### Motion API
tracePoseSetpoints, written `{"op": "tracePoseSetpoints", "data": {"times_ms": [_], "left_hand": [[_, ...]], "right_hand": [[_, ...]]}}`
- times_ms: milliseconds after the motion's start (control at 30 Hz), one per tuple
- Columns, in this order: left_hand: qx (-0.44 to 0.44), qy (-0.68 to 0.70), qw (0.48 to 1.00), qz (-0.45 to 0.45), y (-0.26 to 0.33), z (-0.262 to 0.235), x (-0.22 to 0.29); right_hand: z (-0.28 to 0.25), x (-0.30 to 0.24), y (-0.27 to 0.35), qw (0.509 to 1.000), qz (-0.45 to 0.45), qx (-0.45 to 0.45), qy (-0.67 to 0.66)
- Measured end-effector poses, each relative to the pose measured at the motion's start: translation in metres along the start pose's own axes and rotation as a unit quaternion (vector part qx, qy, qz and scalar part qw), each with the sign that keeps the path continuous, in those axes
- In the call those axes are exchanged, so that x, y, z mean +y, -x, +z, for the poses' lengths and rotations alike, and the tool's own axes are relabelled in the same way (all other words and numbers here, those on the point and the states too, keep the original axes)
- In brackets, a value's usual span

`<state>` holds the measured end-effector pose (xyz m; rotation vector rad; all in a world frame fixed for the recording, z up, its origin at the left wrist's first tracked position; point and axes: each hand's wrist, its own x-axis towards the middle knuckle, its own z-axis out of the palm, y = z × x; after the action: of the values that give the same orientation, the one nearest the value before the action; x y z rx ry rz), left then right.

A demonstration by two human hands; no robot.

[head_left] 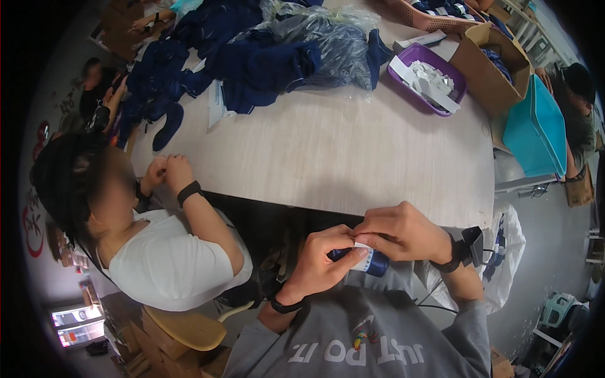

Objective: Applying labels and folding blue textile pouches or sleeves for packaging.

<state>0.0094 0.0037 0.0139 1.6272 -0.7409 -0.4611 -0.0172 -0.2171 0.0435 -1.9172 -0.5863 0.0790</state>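
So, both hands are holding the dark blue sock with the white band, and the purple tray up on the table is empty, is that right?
Not quite: the purple tray is not empty; the head view shows white paper strips and crumpled pieces lying in it. The rest holds: the left hand and right hand both hold the dark blue sock with the white band.

Fingers of the left hand [321, 255] and right hand [397, 232] cover most of a dark blue sock [372, 263] and its white paper band [364, 253]. A cardboard box [488, 69] hides its contents; the far pink basket [435, 22] runs off the top edge.
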Motion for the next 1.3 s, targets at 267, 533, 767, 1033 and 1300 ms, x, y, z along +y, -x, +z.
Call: {"op": "tracePoseSetpoints", "data": {"times_ms": [267, 533, 767, 1033, 1300], "left_hand": [[-0.011, -0.003, 1.0, -0.006, 0.003, -0.003, -0.002], [-0.015, 0.021, 1.0, -0.018, 0.011, -0.01, -0.002], [0.018, 0.034, 0.999, 0.016, 0.017, -0.014, -0.013], [0.001, 0.061, 0.998, 0.016, 0.021, -0.018, -0.014], [-0.012, 0.053, 0.999, -0.002, 0.019, -0.019, -0.01]], "right_hand": [[0.004, 0.001, -0.002, 0.998, -0.032, 0.004, 0.059], [0.006, -0.006, -0.011, 0.998, -0.026, -0.014, 0.06], [0.013, -0.005, -0.02, 0.995, -0.044, -0.033, 0.079], [0.015, -0.018, -0.025, 0.992, -0.044, -0.038, 0.112], [-0.001, -0.019, -0.026, 0.986, -0.021, -0.056, 0.155]]}}
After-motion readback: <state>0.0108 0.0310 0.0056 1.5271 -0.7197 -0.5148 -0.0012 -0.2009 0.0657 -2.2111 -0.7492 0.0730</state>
